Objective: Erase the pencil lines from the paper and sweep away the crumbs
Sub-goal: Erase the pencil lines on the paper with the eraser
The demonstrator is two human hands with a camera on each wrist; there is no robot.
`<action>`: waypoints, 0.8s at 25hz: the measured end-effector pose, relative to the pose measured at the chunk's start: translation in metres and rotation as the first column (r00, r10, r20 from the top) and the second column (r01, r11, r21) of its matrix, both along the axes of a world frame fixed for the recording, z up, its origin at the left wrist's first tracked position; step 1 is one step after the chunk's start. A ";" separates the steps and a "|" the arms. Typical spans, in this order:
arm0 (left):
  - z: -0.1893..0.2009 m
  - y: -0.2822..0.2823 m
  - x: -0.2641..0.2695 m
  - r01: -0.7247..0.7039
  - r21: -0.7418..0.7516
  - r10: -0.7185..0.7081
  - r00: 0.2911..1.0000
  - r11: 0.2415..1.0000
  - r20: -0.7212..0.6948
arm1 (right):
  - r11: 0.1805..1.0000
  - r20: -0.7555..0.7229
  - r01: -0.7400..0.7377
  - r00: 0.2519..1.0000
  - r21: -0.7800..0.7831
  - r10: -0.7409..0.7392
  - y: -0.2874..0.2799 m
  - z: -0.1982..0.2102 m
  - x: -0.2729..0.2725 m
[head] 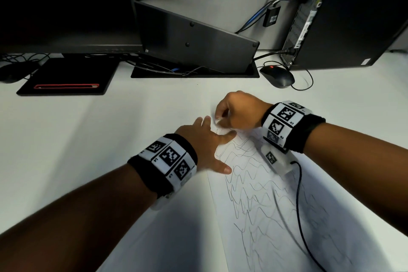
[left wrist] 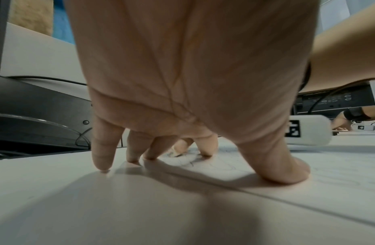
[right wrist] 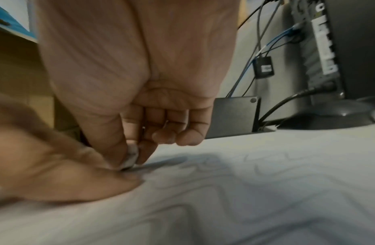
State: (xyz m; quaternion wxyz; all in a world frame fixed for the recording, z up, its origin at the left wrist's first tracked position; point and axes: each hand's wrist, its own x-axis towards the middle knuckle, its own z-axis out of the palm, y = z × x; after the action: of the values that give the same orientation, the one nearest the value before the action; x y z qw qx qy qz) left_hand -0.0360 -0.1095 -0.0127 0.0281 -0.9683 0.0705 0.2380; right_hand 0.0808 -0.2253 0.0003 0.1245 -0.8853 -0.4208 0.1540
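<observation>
Desk and monitors are framing the paper, whose pencil lines are running toward the person. Left hand, fingers spread, is pressing its far corner while the right hand is pinching an eraser just beyond.

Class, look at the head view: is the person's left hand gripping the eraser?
No, the left hand lies spread flat on the paper; the right hand pinches the eraser.

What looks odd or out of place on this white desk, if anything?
Nothing is spilled or broken. The white paper sheet lies askew on the white desk, still covered in wavy pencil lines. The left hand presses its top corner while the right hand pinches a small white eraser there.
</observation>
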 end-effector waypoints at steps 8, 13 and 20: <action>-0.003 0.002 0.001 0.008 -0.006 -0.008 1.000 1.000 -0.005 | 1.000 -0.004 -0.007 1.000 0.012 0.007 0.002 0.001 0.002; -0.001 0.002 0.000 0.011 0.002 -0.011 1.000 1.000 -0.016 | 0.993 -0.054 -0.114 0.992 -0.031 0.113 0.003 0.002 -0.003; 0.000 0.002 -0.001 0.014 0.009 -0.014 1.000 1.000 -0.011 | 0.992 -0.033 -0.118 0.993 -0.042 0.117 0.002 0.002 -0.006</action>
State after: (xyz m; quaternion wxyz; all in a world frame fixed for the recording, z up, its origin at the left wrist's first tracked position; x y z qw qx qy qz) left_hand -0.0367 -0.1073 -0.0129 0.0340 -0.9663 0.0763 0.2436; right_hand 0.0750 -0.2235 0.0020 0.1022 -0.8590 -0.4667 0.1840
